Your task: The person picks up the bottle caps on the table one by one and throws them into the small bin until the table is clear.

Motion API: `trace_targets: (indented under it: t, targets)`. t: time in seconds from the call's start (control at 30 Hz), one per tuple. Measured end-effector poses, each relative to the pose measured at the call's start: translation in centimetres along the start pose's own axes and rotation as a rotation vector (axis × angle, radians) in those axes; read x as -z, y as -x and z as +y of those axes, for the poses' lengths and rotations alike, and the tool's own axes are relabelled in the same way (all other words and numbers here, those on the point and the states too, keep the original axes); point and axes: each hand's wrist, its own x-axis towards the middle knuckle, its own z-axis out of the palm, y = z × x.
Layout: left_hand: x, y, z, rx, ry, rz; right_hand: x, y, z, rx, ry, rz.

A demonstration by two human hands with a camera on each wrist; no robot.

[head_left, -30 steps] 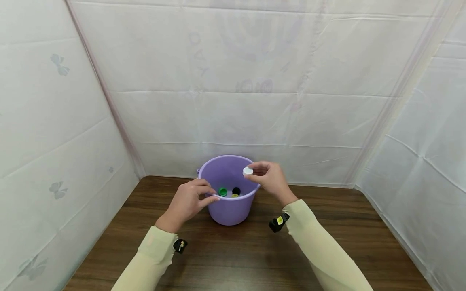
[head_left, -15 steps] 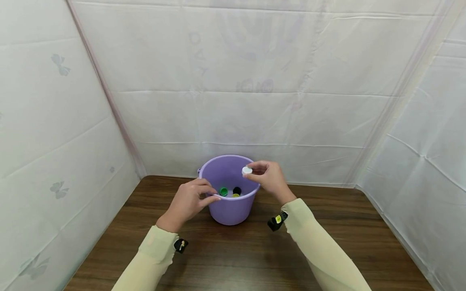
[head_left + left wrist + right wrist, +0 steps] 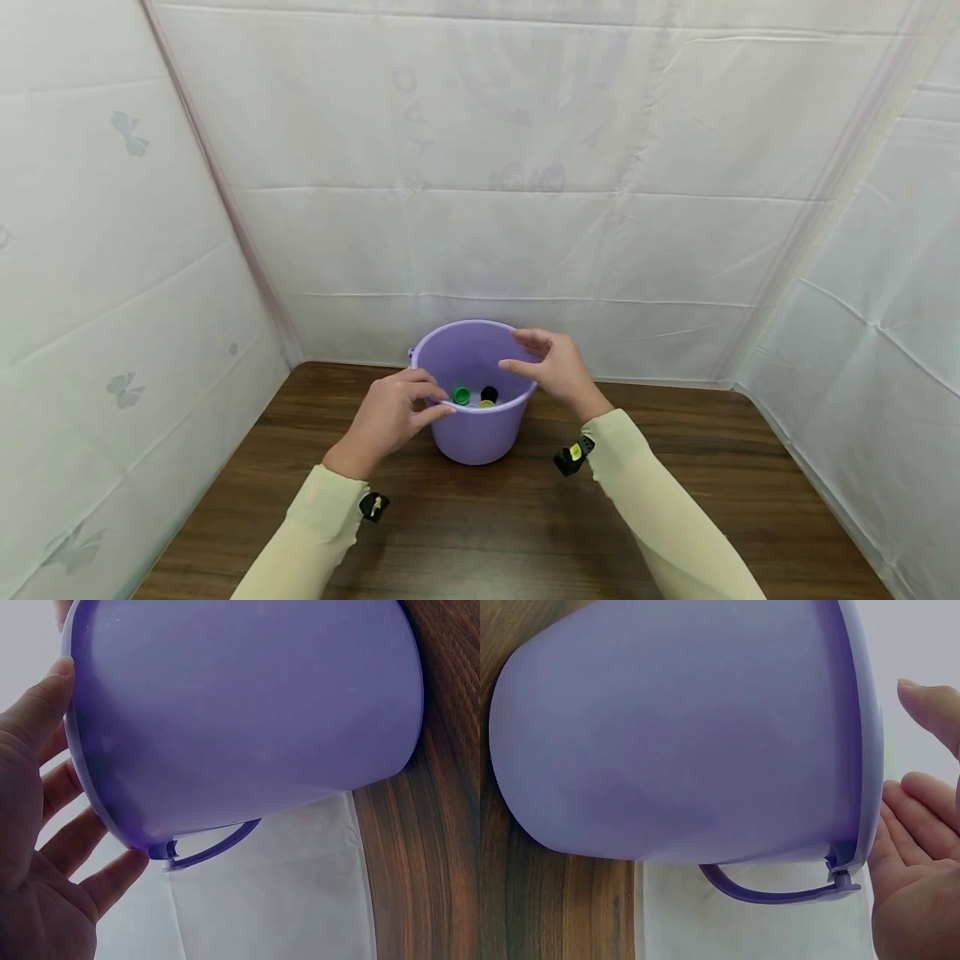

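A purple bucket [image 3: 476, 433] stands upright on the wooden table. Inside it lie a green bottle cap [image 3: 462, 396], a black cap [image 3: 489, 393] and a yellow cap [image 3: 487, 404], the last partly hidden by the rim. My left hand [image 3: 386, 417] grips the bucket's near-left rim, its thumb outside and its fingers over the edge, as the left wrist view shows too. Over the right side of the opening, my right hand [image 3: 555, 367] is held with thumb and fingers spread apart, nothing between them. No white cap can be seen in any current view.
The bucket's handle [image 3: 780, 896] hangs down on its far side. White sheeting [image 3: 480, 242] rises behind the brown wooden table [image 3: 465, 533] and along both its sides. Each wrist wears a small black device.
The white cap that my right hand pinched above the bucket is gone from its fingers, which have parted. My left hand has kept its place on the rim.
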Motion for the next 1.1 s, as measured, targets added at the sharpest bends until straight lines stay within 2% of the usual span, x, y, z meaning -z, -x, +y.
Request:
trace_targets:
  t: [0.23, 0.4, 0.53, 0.83, 0.97, 1.1]
  targets:
    - [0.0, 0.0, -0.1, 0.013, -0.015, -0.005, 0.2, 0.1, 0.4, -0.005, -0.037, 0.015]
    - [0.0, 0.0, 0.0, 0.013, -0.008, -0.008, 0.7, 0.6, 0.7, 0.007, -0.025, 0.037]
    - [-0.1, 0.0, 0.0, 0.007, 0.003, -0.015, 1.4, 1.3, 1.0, 0.024, -0.007, 0.055]
    - [-0.4, 0.0, 0.0, -0.009, -0.013, -0.01, 3.6, 3.0, 2.3, -0.02, 0.006, 0.086]
    - [-0.2, 0.7, -0.3, -0.005, 0.003, 0.033, 4.6, 4.0, 2.9, -0.043, 0.077, 0.102]
    - [0.1, 1.3, -1.4, 0.019, -0.004, 0.087, 5.6, 5.1, 3.7, -0.038, 0.213, 0.126]
